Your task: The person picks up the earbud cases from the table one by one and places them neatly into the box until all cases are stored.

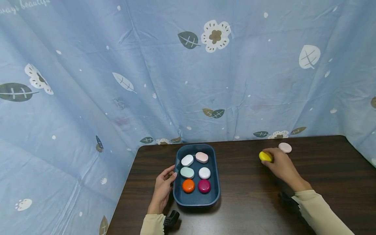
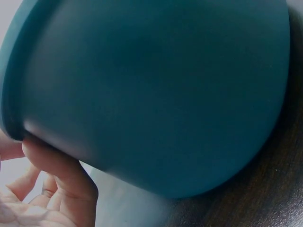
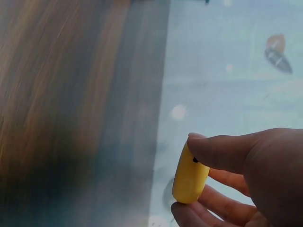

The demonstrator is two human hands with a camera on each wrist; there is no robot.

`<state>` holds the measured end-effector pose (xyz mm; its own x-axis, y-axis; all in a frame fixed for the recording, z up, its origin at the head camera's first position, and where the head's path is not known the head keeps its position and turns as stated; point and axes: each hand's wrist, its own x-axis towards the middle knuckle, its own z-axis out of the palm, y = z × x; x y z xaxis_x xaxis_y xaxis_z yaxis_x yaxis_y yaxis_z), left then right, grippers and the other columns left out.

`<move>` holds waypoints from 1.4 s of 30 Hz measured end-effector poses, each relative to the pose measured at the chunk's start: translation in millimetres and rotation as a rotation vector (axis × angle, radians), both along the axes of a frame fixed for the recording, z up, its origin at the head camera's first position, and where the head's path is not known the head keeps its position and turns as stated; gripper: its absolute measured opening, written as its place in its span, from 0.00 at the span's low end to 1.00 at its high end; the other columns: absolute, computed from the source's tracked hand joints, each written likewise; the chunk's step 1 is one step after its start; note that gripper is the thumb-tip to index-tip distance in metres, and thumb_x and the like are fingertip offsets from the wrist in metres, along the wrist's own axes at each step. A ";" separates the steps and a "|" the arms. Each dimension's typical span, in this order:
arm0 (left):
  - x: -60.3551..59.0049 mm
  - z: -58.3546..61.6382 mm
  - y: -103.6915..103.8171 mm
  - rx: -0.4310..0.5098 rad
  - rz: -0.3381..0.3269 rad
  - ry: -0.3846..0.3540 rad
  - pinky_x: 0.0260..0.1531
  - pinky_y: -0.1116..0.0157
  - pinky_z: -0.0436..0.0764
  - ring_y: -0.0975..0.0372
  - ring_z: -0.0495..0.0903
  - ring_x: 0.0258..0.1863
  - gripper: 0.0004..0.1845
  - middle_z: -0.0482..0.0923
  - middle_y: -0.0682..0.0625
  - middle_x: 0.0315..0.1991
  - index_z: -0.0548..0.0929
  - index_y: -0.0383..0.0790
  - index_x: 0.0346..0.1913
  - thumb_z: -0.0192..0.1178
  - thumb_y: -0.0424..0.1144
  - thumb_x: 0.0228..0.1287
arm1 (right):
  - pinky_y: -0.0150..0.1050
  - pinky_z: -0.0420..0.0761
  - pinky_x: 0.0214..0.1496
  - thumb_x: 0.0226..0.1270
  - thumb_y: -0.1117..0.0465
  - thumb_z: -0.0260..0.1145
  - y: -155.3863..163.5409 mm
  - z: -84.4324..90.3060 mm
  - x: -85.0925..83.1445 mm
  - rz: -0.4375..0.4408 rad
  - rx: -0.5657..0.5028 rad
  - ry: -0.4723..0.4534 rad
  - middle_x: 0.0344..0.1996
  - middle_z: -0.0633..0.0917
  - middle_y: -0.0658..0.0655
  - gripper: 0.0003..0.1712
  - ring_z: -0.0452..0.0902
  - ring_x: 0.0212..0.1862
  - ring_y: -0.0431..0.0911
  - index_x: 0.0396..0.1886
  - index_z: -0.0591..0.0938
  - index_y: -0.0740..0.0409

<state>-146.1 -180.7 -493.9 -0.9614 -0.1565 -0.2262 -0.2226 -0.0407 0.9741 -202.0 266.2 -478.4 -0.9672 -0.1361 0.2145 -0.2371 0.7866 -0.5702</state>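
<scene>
At the left of the head view my left hand (image 1: pixel 163 188) grips the dark blue tray (image 1: pixel 217 195) by its left rim. Thumb and fingers meet that rim in the left wrist view, where the tray's wall (image 2: pixel 165 94) fills most of the picture. Toward the right, my right hand (image 1: pixel 282 166) pinches a smooth, rounded yellow piece (image 1: pixel 265 156) between thumb and fingers. A small black spot marks the side of this yellow piece (image 3: pixel 189 182) in the right wrist view. Just beyond the right hand lies a pale pink oval piece (image 1: pixel 285 148).
Inside the tray sit two rows of pieces: white (image 1: pixel 187 160), pale pink (image 1: pixel 201 157), mint (image 1: pixel 187 173), round white (image 1: pixel 204 173), orange (image 1: pixel 188 186) and magenta (image 1: pixel 204 186). The dark wooden table (image 1: pixel 241 195) meets a blue patterned curtain (image 1: pixel 164 81) behind.
</scene>
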 end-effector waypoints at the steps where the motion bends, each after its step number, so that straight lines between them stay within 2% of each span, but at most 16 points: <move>1: 0.0 -0.1 -0.1 0.000 -0.001 0.001 0.38 0.62 0.68 0.53 0.72 0.48 0.23 0.74 0.47 0.48 0.76 0.33 0.73 0.58 0.35 0.80 | 0.66 0.79 0.50 0.63 0.72 0.75 -4.2 2.2 2.0 0.006 -0.006 0.003 0.53 0.79 0.78 0.26 0.80 0.49 0.68 0.59 0.79 0.77; 9: 0.1 -0.3 -0.4 -0.003 0.007 0.006 0.37 0.64 0.68 0.53 0.72 0.46 0.22 0.74 0.47 0.47 0.77 0.33 0.72 0.59 0.34 0.80 | 0.63 0.82 0.53 0.62 0.73 0.76 -42.2 19.8 15.4 0.070 -0.041 0.031 0.56 0.80 0.75 0.27 0.81 0.52 0.65 0.61 0.80 0.74; 16: -1.9 -1.0 0.0 -0.007 0.011 -0.012 0.39 0.63 0.67 0.52 0.72 0.48 0.22 0.74 0.46 0.48 0.77 0.34 0.72 0.58 0.34 0.80 | 0.58 0.85 0.51 0.59 0.74 0.79 -75.4 30.2 24.5 0.165 -0.063 0.083 0.54 0.83 0.69 0.26 0.83 0.50 0.59 0.57 0.82 0.71; 21: -3.1 -1.1 1.0 -0.013 0.008 -0.014 0.36 0.64 0.67 0.53 0.72 0.46 0.22 0.74 0.46 0.48 0.77 0.34 0.72 0.58 0.34 0.80 | 0.56 0.86 0.54 0.57 0.74 0.80 -96.0 34.9 28.3 0.204 -0.078 0.100 0.52 0.84 0.64 0.25 0.83 0.50 0.55 0.55 0.84 0.67; 29: -3.4 -0.8 1.3 0.004 0.000 0.017 0.32 0.67 0.68 0.56 0.73 0.43 0.22 0.74 0.48 0.46 0.77 0.32 0.72 0.59 0.33 0.79 | 0.53 0.85 0.57 0.55 0.73 0.82 -124.3 39.0 32.7 0.272 -0.081 0.090 0.53 0.85 0.60 0.26 0.83 0.50 0.52 0.55 0.85 0.64; 34: -1.2 -0.2 2.1 0.000 -0.004 0.021 0.34 0.65 0.71 0.55 0.73 0.44 0.23 0.74 0.49 0.46 0.75 0.31 0.73 0.58 0.33 0.80 | 0.51 0.85 0.58 0.55 0.72 0.82 -140.1 40.9 36.3 0.326 -0.093 0.070 0.53 0.85 0.58 0.26 0.82 0.51 0.50 0.55 0.85 0.63; 42: -0.2 -1.9 0.3 -0.005 0.001 0.020 0.36 0.64 0.68 0.55 0.73 0.46 0.23 0.75 0.49 0.46 0.75 0.31 0.73 0.58 0.34 0.80 | 0.50 0.85 0.58 0.58 0.71 0.81 -164.2 42.1 41.2 0.432 -0.094 0.046 0.52 0.85 0.57 0.25 0.81 0.50 0.49 0.55 0.85 0.62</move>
<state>-146.3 -180.4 -495.9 -0.9656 -0.1587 -0.2059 -0.2027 -0.0358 0.9786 -160.7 102.0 -436.3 -0.8151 -0.5035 0.2867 -0.5594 0.5549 -0.6158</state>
